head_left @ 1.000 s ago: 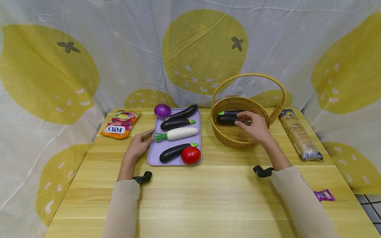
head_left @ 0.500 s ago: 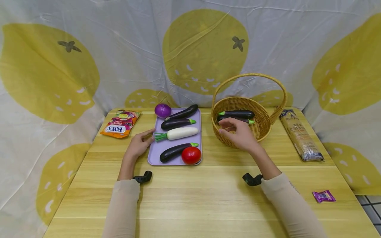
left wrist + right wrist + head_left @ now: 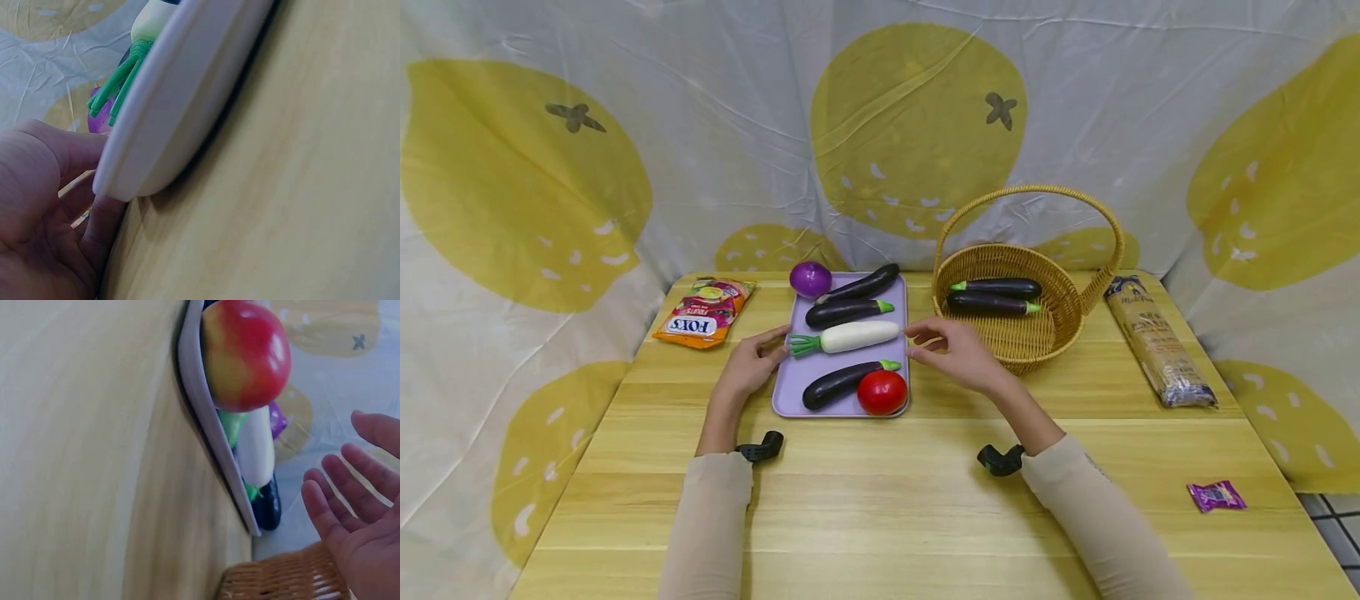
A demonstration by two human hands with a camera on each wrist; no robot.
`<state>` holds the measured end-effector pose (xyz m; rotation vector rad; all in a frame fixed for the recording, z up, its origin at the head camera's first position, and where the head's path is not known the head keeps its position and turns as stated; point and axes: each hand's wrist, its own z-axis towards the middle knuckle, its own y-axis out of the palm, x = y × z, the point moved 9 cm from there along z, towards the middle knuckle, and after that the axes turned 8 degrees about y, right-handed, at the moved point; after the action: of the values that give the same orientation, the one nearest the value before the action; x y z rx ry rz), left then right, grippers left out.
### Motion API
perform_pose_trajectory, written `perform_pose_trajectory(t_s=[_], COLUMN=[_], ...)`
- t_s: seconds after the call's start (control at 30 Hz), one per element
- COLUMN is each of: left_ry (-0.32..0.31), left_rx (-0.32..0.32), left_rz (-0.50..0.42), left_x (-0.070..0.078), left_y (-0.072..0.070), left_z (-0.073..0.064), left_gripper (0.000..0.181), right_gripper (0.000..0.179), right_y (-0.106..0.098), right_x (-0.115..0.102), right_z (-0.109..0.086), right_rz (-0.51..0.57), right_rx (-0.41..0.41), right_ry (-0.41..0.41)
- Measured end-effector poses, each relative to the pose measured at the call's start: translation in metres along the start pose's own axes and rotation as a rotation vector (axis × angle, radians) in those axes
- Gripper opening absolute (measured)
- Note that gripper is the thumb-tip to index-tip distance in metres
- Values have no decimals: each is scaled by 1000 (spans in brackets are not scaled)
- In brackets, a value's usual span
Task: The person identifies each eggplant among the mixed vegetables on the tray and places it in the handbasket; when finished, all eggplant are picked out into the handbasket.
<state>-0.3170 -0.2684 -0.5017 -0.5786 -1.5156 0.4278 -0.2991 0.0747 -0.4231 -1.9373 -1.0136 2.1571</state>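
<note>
My left hand (image 3: 752, 364) holds the left edge of a pale purple tray (image 3: 786, 392), its thumb and fingers at the rim (image 3: 134, 125). On the tray lie a white radish (image 3: 859, 335) with green leaves, several dark eggplants (image 3: 838, 383) and a red tomato (image 3: 882, 392). A purple onion-like vegetable (image 3: 810, 280) sits at its back left corner. My right hand (image 3: 951, 352) is beside the tray's right edge, fingertips near the radish's tip. In the right wrist view its fingers (image 3: 347, 515) are spread and hold nothing.
A wicker basket (image 3: 950, 340) with a tall handle stands right of the tray, two eggplants (image 3: 996, 303) inside. A FOX'S candy bag (image 3: 703, 315) lies at the left, a long clear-wrapped food packet (image 3: 1159, 342) at the right. A small purple wrapper (image 3: 1216, 496) lies at the front right.
My right hand has let go of an eggplant in the basket and moved left, out of the basket to the tray's right edge. The left hand stays at the tray.
</note>
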Motion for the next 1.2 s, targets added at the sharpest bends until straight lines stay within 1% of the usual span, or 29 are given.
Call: perform_pose_trajectory(t_s=[0.1, 0.2, 0.37, 0.6, 0.77, 0.93, 1.2], left_ry=[-2, -3, 3, 26, 24, 22, 7], left_rx=[3, 4, 5, 15, 13, 2, 0], left_rz=[2, 3, 9, -12, -10, -8, -17], left_x=[0, 0, 0, -1, 0, 0, -1], left_y=[0, 0, -1, 0, 0, 0, 1], left_z=[0, -1, 0, 1, 1, 2, 1], left_gripper=[47, 47, 47, 46, 47, 47, 47], right_gripper=[38, 38, 37, 32, 32, 30, 31], right_y=[10, 19, 31, 47, 53, 56, 64], right_x=[1, 5, 13, 19, 19, 20, 20], right_z=[4, 8, 16, 24, 27, 33, 44], right_rz=[12, 10, 5, 6, -12, -41, -103], right_rx=[-44, -77, -100, -147, -159, -176, -232], right_ry=[-9, -1, 15, 2, 4, 23, 38])
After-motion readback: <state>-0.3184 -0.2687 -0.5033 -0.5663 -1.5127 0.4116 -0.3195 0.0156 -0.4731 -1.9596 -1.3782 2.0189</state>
